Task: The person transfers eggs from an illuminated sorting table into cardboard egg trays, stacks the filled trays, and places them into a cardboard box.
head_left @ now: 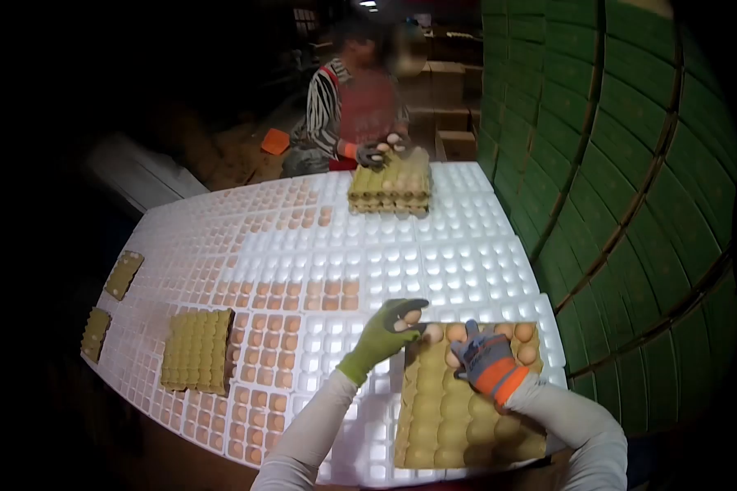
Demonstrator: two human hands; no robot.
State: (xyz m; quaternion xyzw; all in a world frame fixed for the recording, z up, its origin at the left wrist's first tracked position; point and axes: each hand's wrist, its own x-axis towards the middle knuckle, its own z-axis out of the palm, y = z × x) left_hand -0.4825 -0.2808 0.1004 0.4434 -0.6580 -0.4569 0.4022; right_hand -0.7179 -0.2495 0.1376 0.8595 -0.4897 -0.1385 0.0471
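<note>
My left hand, in a green glove with dark fingertips, is closed around eggs beside the far left corner of a cardboard egg tray. Another egg shows just by its fingertips. My right hand, in a grey glove with an orange cuff, is over the tray's far part, its fingers curled at an egg on their left side. The palm side of this hand is hidden. More eggs sit in the tray's far right cups; the nearer cups hold none.
White foam egg trays cover the table, many at the left filled with eggs. A cardboard tray stack lies at the left. Across the table, a gloved person handles eggs over stacked trays. Green boxes wall the right side.
</note>
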